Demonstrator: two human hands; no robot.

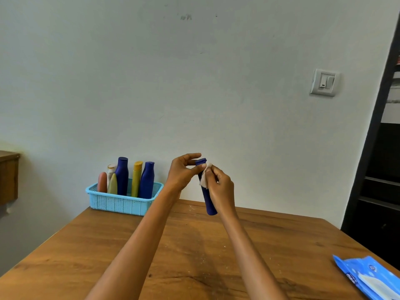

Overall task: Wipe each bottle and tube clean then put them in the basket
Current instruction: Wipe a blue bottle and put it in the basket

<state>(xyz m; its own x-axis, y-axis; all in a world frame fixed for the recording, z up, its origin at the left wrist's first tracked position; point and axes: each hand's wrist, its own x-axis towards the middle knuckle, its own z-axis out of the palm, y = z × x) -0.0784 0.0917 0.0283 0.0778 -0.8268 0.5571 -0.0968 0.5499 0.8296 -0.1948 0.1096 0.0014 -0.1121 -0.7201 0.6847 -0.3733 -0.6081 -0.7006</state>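
Wiping step: above the counter (194, 245), the left hand (181, 174) pinches the blue bottle (208, 200) near its cap while the right hand (220, 187) grips a wipe (204, 177) against it. Next, probably, the basket (123, 202) far left.

The bench (194, 256) stands against the wall (194, 83), and the basket (123, 203) sits on its far left corner, close to that wall. Several bottles and tubes (127, 178) stand upright in the basket, side by side. To the right of the basket, both hands are raised above the bench's far edge: the left hand (183, 173) and right hand (220, 187) hold one bottle (208, 198) between them, with a wipe (204, 177) against its upper part. A wipe packet (370, 277) lies on the near right corner of the bench, well apart from the basket. A switch plate (324, 82) is on the wall at the upper right, and a shelf unit (381, 169) stands at the right edge
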